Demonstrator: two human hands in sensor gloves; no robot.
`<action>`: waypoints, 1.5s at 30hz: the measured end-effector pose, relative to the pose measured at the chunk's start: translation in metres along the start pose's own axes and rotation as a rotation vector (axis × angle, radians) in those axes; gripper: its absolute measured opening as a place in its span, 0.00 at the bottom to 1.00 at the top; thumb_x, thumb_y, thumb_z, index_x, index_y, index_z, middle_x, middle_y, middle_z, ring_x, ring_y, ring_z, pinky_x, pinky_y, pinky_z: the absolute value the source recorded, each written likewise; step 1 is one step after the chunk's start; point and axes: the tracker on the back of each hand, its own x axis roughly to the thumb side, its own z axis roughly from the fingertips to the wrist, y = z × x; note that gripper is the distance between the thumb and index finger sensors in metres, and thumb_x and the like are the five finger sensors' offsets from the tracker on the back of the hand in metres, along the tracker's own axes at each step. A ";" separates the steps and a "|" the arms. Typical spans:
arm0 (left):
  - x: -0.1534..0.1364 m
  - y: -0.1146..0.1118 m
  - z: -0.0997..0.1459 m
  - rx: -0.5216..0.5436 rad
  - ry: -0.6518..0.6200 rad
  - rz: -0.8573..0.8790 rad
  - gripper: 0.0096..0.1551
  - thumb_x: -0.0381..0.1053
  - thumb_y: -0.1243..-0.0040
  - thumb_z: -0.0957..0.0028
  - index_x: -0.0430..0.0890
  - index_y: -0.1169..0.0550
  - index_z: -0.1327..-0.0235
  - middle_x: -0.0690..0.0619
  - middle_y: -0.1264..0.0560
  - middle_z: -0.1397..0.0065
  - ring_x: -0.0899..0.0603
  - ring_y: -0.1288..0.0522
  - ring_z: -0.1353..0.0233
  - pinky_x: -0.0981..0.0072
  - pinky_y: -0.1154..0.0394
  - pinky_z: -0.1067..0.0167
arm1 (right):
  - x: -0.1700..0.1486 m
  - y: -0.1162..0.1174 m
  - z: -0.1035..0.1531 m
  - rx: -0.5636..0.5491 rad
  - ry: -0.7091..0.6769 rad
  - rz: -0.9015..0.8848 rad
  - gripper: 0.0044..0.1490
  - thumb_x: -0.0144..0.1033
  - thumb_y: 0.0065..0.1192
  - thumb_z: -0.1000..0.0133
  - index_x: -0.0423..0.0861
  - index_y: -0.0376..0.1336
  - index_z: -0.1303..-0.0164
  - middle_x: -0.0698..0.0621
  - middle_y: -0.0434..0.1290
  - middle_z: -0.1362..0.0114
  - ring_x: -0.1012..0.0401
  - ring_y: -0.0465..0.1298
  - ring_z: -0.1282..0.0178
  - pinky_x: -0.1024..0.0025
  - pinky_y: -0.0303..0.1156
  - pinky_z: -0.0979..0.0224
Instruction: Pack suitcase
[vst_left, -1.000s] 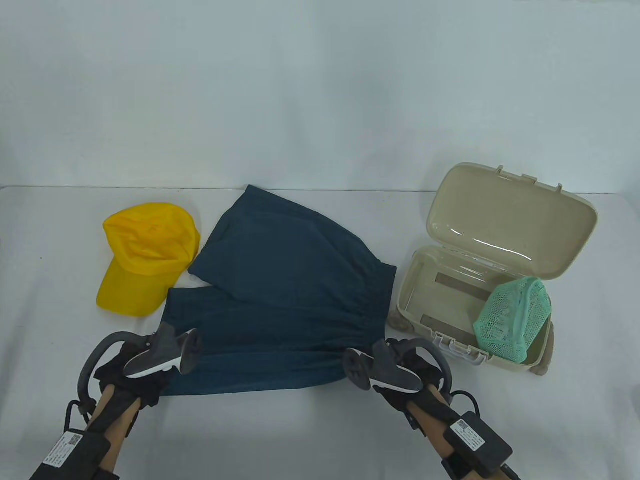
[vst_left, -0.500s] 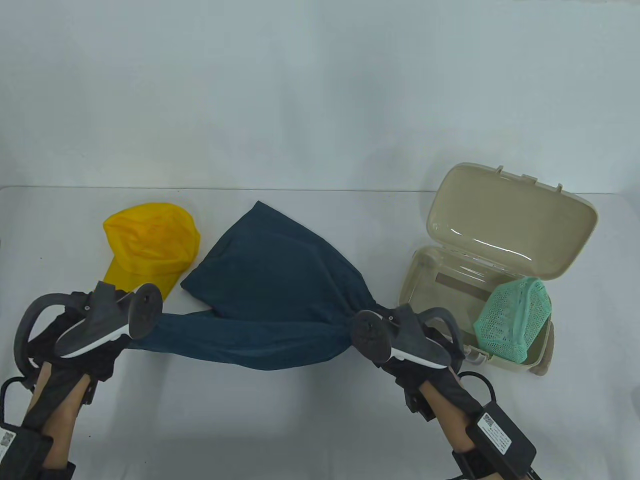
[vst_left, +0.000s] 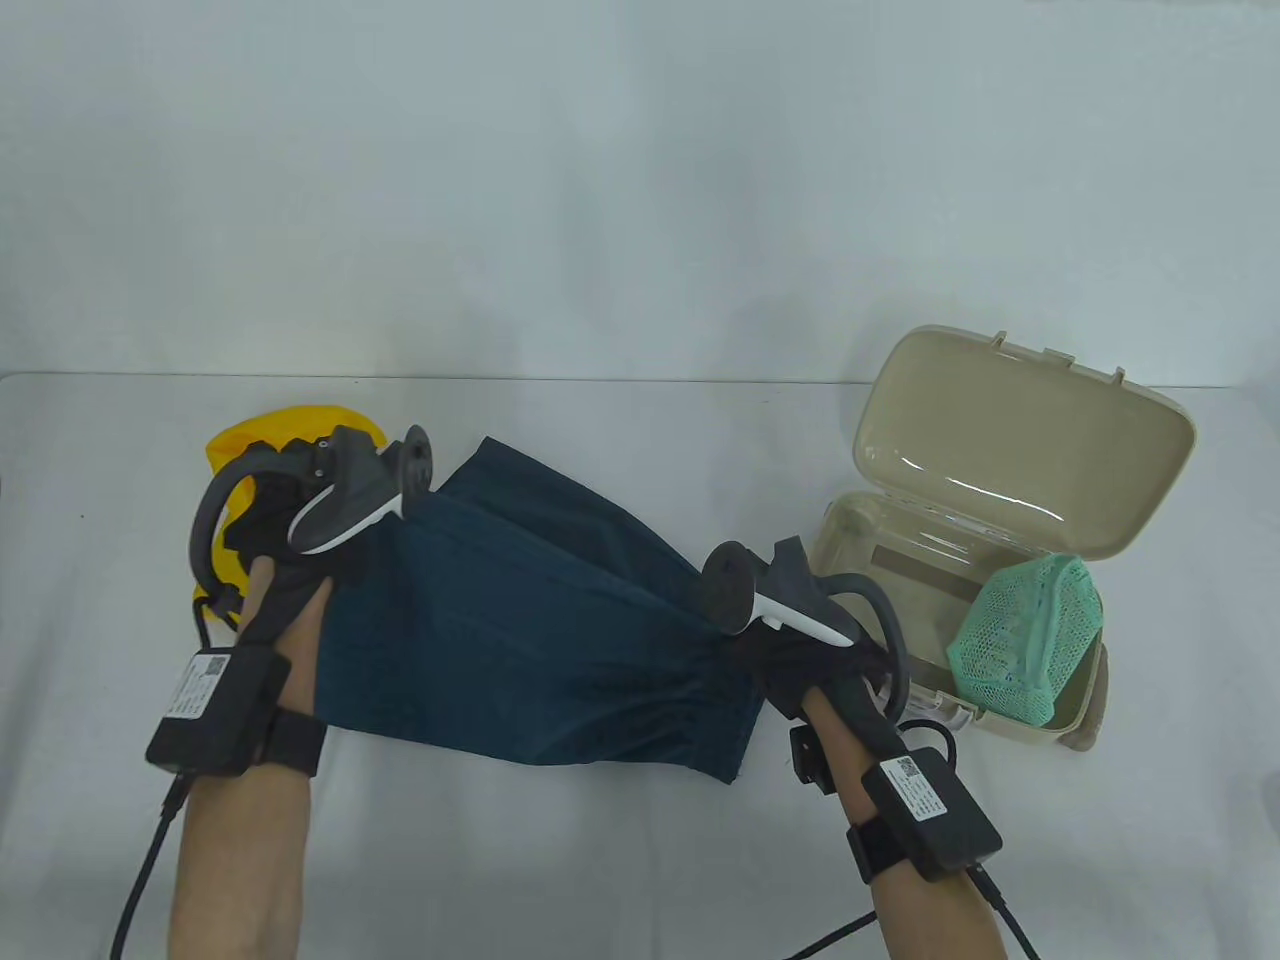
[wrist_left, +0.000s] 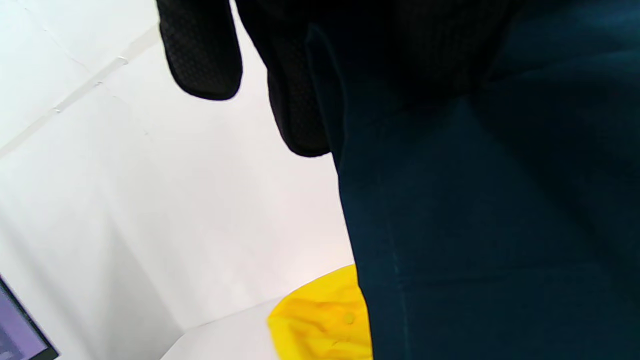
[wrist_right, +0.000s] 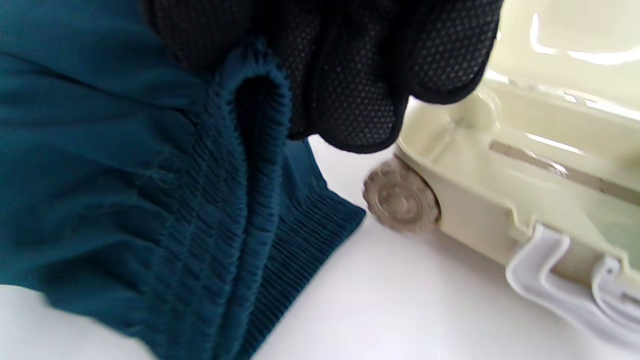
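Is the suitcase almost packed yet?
Not yet. The suitcase is open and only the green net pouch is inside. The left hand and right hand each grip an end of the blue trousers, mid-fold. The yellow cap waits on the table.

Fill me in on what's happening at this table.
A person is folding dark blue trousers with both gloved hands. The left hand holds the leg end, lifted in front of the yellow cap; the right hand grips the elastic waistband beside the open beige suitcase. A green mesh item already sits in the suitcase. The trousers and cap are not yet packed.
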 end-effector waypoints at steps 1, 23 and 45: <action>0.009 -0.001 -0.007 -0.006 0.001 0.004 0.22 0.54 0.41 0.43 0.61 0.24 0.34 0.59 0.22 0.27 0.47 0.19 0.29 0.41 0.31 0.26 | -0.001 0.005 -0.005 0.007 0.023 0.001 0.28 0.51 0.58 0.43 0.52 0.68 0.36 0.56 0.82 0.42 0.60 0.84 0.45 0.58 0.79 0.37; 0.017 -0.039 0.054 0.096 -0.179 0.388 0.45 0.69 0.53 0.46 0.55 0.43 0.15 0.47 0.37 0.14 0.38 0.30 0.20 0.38 0.34 0.26 | -0.028 0.055 -0.010 0.095 0.308 -0.101 0.49 0.68 0.45 0.44 0.40 0.67 0.29 0.45 0.82 0.39 0.50 0.85 0.47 0.60 0.82 0.49; 0.000 -0.093 0.130 0.108 -0.351 0.481 0.46 0.70 0.54 0.46 0.54 0.45 0.15 0.46 0.40 0.13 0.37 0.32 0.18 0.37 0.35 0.26 | 0.022 0.091 -0.054 0.372 0.653 -0.112 0.56 0.65 0.50 0.45 0.24 0.63 0.35 0.41 0.81 0.43 0.54 0.86 0.50 0.59 0.82 0.48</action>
